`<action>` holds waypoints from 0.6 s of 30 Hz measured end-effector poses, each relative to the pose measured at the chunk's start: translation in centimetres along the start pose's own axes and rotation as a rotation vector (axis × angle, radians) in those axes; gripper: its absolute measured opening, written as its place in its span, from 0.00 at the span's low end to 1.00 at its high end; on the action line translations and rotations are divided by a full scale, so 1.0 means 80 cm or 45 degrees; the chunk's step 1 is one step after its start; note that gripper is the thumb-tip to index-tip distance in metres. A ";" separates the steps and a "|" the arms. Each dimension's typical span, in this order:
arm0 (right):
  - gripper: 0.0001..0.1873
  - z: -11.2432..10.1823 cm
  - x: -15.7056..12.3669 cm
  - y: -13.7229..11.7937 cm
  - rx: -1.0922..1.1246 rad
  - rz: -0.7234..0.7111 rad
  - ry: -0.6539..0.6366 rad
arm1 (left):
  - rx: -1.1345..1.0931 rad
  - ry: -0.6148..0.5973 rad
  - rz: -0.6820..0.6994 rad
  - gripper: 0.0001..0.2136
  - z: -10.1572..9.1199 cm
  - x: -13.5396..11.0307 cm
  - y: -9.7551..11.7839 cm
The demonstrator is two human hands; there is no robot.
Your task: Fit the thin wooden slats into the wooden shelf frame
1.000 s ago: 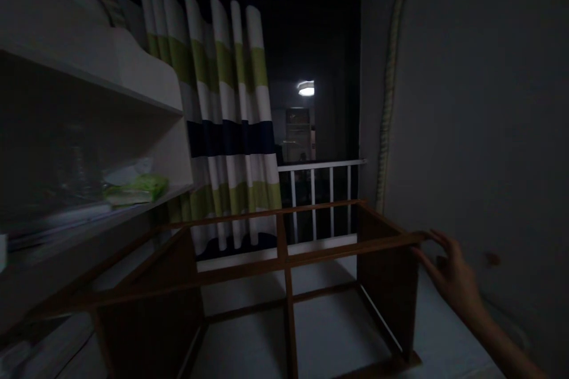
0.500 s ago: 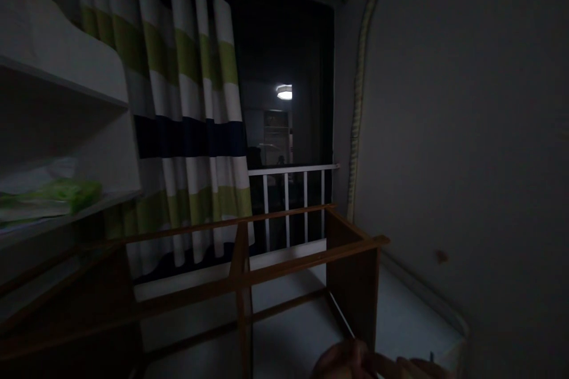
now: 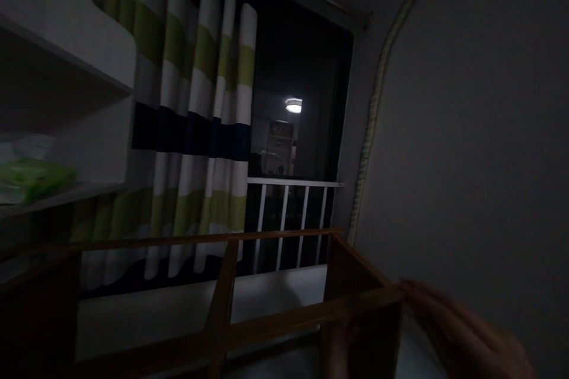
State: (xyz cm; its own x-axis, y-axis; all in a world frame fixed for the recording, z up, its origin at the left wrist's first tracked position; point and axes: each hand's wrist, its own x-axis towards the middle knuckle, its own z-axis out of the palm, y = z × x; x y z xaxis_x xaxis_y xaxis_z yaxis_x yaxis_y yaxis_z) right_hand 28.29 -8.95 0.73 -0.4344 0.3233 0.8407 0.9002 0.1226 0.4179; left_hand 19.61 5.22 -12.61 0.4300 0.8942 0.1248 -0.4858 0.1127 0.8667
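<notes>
Below and nearer than the white railing, the wooden frame is being touched by the right hand, rightward of the railing; apart, the blurred left hand is being glimpsed under the railing's right end; grips cannot be told. Stiffness and bulk are being judged likely, suiting end-corner holds.

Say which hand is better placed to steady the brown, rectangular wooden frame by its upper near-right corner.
Right, probably: the bare right hand has its fingertips at that corner of the wooden frame. The blurred left hand appears lower and farther left, away from it.
</notes>
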 end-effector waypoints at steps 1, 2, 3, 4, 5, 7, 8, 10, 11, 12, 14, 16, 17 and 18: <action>0.12 0.014 0.018 0.017 0.022 0.136 0.011 | 0.008 0.093 0.074 0.20 -0.001 0.023 0.004; 0.11 0.031 0.036 0.034 0.070 0.253 -0.019 | 0.012 0.171 0.142 0.21 -0.001 0.045 0.008; 0.11 0.050 0.053 0.050 0.138 0.329 -0.097 | 0.028 0.230 0.208 0.23 0.000 0.067 0.013; 0.10 0.073 0.069 0.065 0.192 0.399 -0.159 | 0.074 0.312 0.318 0.24 0.003 0.087 0.017; 0.10 0.096 0.083 0.078 0.244 0.462 -0.295 | 0.106 0.345 0.432 0.25 0.006 0.106 0.020; 0.10 0.144 0.103 0.098 0.306 0.516 -0.574 | 0.146 0.348 0.576 0.26 0.015 0.138 0.025; 0.09 0.167 0.109 0.105 0.341 0.542 -0.675 | 0.149 0.321 0.600 0.27 0.020 0.152 0.026; 0.06 0.205 0.114 0.115 0.400 0.552 -0.808 | 0.137 0.271 0.572 0.29 0.026 0.174 0.028; 0.05 0.220 0.115 0.119 0.409 0.552 -0.848 | 0.126 0.247 0.553 0.31 0.028 0.182 0.028; 0.04 0.233 0.116 0.122 0.409 0.551 -0.874 | 0.104 0.215 0.546 0.31 0.029 0.188 0.028; 0.04 0.250 0.115 0.127 0.387 0.564 -0.904 | 0.041 0.125 0.573 0.27 0.029 0.194 0.028; 0.04 0.260 0.113 0.130 0.373 0.582 -0.919 | -0.006 0.043 0.615 0.20 0.028 0.194 0.029; 0.04 0.264 0.111 0.132 0.372 0.586 -0.926 | -0.025 0.014 0.624 0.18 0.028 0.192 0.029; 0.04 0.267 0.108 0.133 0.376 0.588 -0.935 | -0.040 0.002 0.612 0.18 0.028 0.190 0.029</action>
State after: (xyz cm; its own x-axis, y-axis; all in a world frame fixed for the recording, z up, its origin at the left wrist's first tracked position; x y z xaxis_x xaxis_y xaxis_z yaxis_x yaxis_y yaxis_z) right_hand 34.80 15.22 5.11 0.0093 0.9027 0.4303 0.9948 0.0353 -0.0954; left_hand 26.72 18.11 -7.59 0.1499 0.8488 0.5070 -0.6521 -0.3006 0.6960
